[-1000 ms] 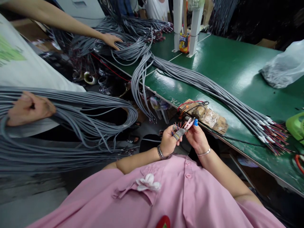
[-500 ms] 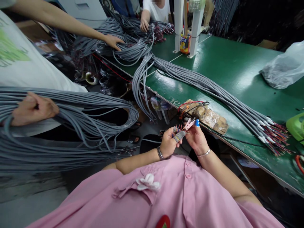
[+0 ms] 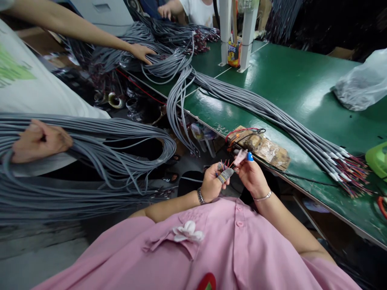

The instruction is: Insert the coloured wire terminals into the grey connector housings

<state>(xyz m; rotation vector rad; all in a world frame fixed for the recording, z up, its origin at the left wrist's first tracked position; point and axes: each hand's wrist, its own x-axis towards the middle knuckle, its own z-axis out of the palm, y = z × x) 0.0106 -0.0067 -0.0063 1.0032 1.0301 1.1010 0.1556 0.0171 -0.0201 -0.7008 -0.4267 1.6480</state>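
My left hand [image 3: 212, 184], with grey coverings on its fingertips, is closed around the end of a cable. Thin coloured wires [image 3: 224, 164] fan out above the thumb. Close beside it, my right hand [image 3: 252, 178] pinches a pale pink clip-like tool [image 3: 240, 156], whose exact kind is blurred. A blue cap covers one of the right fingertips. An orange wire stretches from the left hand's bunch towards the tool; whether the tool grips it I cannot tell. Just beyond my hands, a wooden block [image 3: 276, 156] with tape and wires rests on the table's edge.
Grey cables [image 3: 266, 109] with stripped coloured ends lie across the green table [image 3: 290, 76]. At left, a co-worker's hand [image 3: 42, 141] grips a large cable coil [image 3: 136, 151]. White posts [image 3: 224, 32], a plastic bag [image 3: 363, 86] and a green container [image 3: 376, 161] stand farther off.
The pink tool has turned slightly and blurred, and the hands are a little farther apart. Across the table, another person's hand has lifted off the cables and moved left.
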